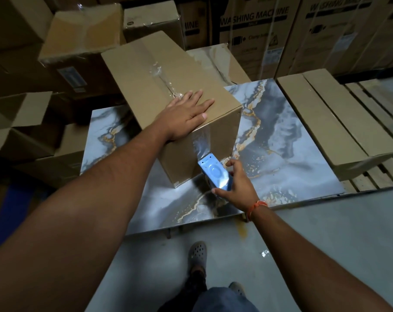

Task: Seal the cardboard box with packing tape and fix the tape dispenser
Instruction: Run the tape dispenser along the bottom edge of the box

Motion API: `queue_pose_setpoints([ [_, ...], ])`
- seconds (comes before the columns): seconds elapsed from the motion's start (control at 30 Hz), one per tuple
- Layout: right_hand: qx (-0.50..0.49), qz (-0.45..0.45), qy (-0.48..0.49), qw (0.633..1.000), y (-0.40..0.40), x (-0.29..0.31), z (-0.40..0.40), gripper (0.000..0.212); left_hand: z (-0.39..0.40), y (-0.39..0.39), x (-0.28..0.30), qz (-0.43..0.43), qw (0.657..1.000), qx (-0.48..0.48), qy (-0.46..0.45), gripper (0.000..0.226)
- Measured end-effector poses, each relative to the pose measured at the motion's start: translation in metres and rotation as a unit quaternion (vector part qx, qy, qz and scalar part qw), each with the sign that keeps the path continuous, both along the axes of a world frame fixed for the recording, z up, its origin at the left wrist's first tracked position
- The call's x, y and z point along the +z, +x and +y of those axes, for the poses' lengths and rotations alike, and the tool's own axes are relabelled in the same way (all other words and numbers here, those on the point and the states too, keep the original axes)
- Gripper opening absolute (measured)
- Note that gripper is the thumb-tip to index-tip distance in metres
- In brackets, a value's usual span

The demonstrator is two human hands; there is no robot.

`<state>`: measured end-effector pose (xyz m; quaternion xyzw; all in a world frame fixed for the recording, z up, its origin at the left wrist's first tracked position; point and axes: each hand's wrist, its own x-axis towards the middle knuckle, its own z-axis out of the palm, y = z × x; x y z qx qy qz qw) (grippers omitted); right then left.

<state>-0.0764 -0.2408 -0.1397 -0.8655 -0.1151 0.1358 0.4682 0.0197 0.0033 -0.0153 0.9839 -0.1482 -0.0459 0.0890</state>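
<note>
A brown cardboard box (146,73) stands on a marble-patterned table (281,140). Its top flaps are closed, and clear packing tape (166,82) runs wrinkled along the top seam. My left hand (186,113) lies flat, fingers spread, on the near end of the box top. A strip of clear tape (200,143) comes down the box's near side to a blue tape dispenser (214,174). My right hand (236,185) grips that dispenser against the lower part of the side, its toothed blade pointing up.
Long flat cartons (330,122) lie on the table's right. Stacked and open boxes (22,122) crowd the left. Large washing machine cartons (258,30) stand behind. My feet (197,255) are on the grey floor (326,233) below the table edge.
</note>
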Motion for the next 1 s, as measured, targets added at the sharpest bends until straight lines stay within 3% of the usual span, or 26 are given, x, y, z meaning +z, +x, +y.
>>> queue_pose_setpoints([
  [0.13, -0.007, 0.018, -0.009, 1.0, -0.004, -0.006, 0.002, 0.083, 0.001, 0.001, -0.002, 0.002, 1.0, 0.0, -0.003, 0.06],
  [0.4, -0.021, 0.023, 0.115, 0.993, -0.042, -0.004, -0.027, 0.069, 0.002, 0.003, -0.003, -0.001, 1.0, -0.004, -0.001, 0.058],
  [0.6, 0.0, -0.006, 0.166, 0.986, -0.058, 0.007, -0.041, 0.039, 0.003, 0.003, -0.003, 0.005, 1.0, -0.005, 0.001, 0.06],
  [1.0, -0.026, 0.028, 0.152, 0.988, -0.051, 0.018, -0.037, 0.023, 0.001, 0.002, -0.001, 0.008, 1.0, -0.005, 0.004, 0.062],
])
